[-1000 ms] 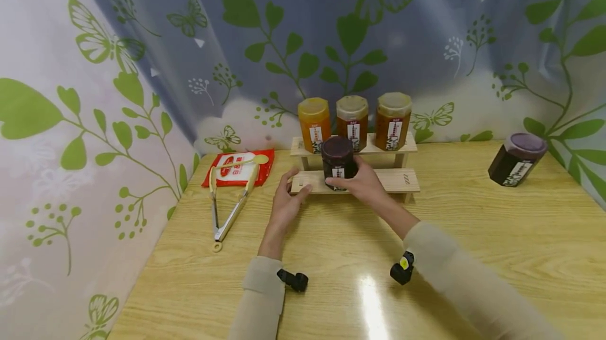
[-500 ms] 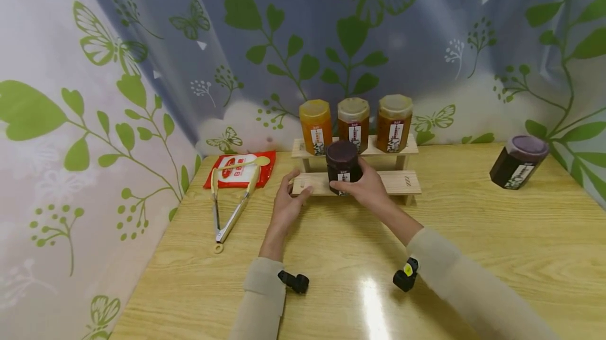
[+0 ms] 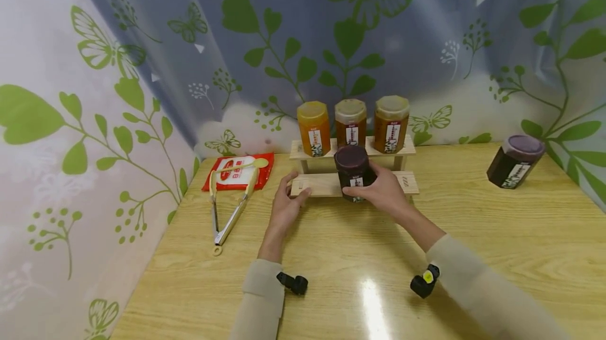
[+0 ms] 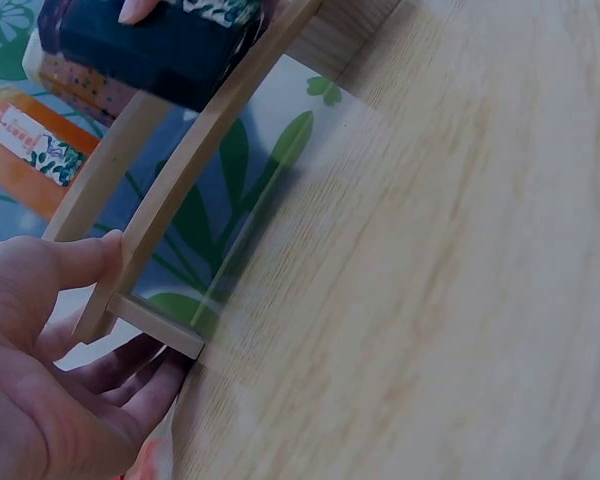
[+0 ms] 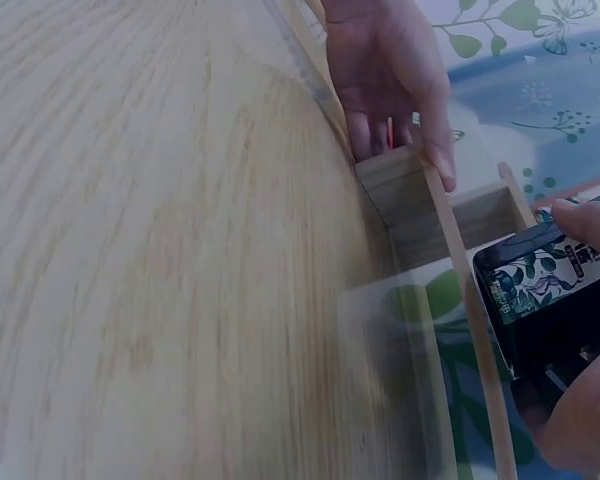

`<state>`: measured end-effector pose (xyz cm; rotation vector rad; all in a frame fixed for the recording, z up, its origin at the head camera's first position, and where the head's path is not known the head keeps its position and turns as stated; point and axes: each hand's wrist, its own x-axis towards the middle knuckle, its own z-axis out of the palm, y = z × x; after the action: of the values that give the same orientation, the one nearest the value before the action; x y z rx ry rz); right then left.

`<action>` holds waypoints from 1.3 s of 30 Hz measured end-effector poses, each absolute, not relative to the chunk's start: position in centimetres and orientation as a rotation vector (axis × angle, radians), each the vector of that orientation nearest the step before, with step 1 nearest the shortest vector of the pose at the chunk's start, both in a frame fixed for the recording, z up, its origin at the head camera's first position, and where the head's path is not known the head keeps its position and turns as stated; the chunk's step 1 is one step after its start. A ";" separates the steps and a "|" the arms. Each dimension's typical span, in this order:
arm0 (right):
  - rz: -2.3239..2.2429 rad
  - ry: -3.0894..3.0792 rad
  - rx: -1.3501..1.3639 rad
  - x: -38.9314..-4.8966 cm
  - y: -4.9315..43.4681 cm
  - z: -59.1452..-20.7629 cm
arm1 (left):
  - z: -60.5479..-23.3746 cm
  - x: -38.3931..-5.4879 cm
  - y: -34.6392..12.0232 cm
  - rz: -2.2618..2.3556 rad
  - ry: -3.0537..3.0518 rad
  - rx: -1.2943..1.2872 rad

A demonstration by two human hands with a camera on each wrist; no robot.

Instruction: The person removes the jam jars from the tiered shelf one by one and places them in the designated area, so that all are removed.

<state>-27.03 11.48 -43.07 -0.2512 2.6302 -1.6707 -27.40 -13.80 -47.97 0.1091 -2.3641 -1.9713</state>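
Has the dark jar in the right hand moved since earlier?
Yes, the dark jar has shifted rightward relative to the lower wooden shelf in the head view.

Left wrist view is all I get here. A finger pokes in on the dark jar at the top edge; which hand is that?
Observer: The head view shows the right hand gripping the dark jar.
Operator: Neat! Anything else lying on the table?
Observer: Yes, metal tongs, partly on a red-and-white packet.
Operator: And is there another dark jar?
Observer: Yes, a second dark jar sits by itself on the right.
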 end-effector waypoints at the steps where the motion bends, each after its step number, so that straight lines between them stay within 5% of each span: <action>1: -1.671 2.630 -0.251 -27.0 11.8 -43.0 | -48.0 -27.4 -13.8 -1.963 -2.368 0.110; 39: -1.804 2.613 -0.013 -25.3 25.5 -42.4 | -48.0 -27.3 -13.9 -1.952 -2.382 0.084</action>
<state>-25.32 25.52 -42.35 -0.0130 2.6133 -1.8039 -27.33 -13.93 -48.02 0.0837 -2.3817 -1.9520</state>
